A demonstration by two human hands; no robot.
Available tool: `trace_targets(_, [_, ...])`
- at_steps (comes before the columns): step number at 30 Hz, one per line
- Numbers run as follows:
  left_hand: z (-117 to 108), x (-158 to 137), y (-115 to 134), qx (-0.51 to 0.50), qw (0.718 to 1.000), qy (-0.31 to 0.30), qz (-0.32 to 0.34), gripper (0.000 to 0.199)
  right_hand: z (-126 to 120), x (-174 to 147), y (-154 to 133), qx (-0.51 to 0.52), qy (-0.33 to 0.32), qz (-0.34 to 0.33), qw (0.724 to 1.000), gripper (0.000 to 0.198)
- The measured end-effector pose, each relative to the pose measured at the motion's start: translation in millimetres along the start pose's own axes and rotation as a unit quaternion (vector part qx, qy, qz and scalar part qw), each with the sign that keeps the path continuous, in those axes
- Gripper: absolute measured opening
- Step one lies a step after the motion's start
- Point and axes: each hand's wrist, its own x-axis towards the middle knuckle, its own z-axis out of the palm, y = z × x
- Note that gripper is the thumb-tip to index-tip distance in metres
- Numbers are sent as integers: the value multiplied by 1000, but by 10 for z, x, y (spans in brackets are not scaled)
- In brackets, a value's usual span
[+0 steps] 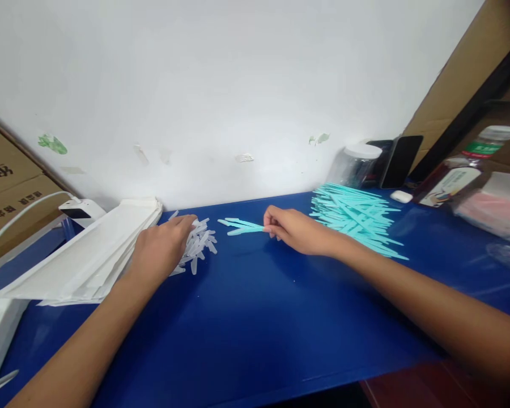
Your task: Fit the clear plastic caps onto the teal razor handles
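Observation:
My right hand (287, 228) pinches the near ends of several slim turquoise eyebrow razors (244, 226), whose flat heads fan out to the left above the table. On the left, my left hand (164, 245) reaches over a small pile of translucent plastic caps (202, 241). Its fingers are bent together at the pile's edge; the tips are mostly hidden, so whatever is between them does not show clearly. Behind my right forearm lies a large heap of turquoise razors (352, 218), pointing in many directions.
A stack of white paper sleeves (93, 249) lies left of the caps, near a white device with a cable (83, 211). At the back right stand a clear jar with a white lid (357, 164), a dark phone (402, 161) and a bottle (463, 167). A white wall (238, 85) bounds the blue table (246, 317).

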Motion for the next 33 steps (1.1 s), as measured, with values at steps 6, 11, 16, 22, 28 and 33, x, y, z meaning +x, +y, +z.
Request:
trace_targets(6, [78, 4, 11, -66, 994, 63, 52, 38, 174, 396, -40, -77, -7, 57, 995, 26])
trace_targets(11, [102, 1, 91, -99, 985, 99, 99, 36, 314, 600, -130, -131, -52, 77, 987, 39])
trace_targets(16, [113, -22, 180, -162, 966, 139, 147, 33, 233, 517, -171, -157, -93, 66, 981, 35])
trace_targets(22, [39, -104, 393, -276, 933, 121, 198, 30, 107, 81, -83, -147, -99, 23, 984, 32])
trace_targets(28, [-56, -166, 563, -332, 907, 78, 245, 29, 68, -202, -121, -116, -60, -27, 991, 33])
trace_targets(33, [-101, -167, 568, -349, 903, 71, 240, 30, 25, -245, -208, -101, -37, -46, 993, 30])
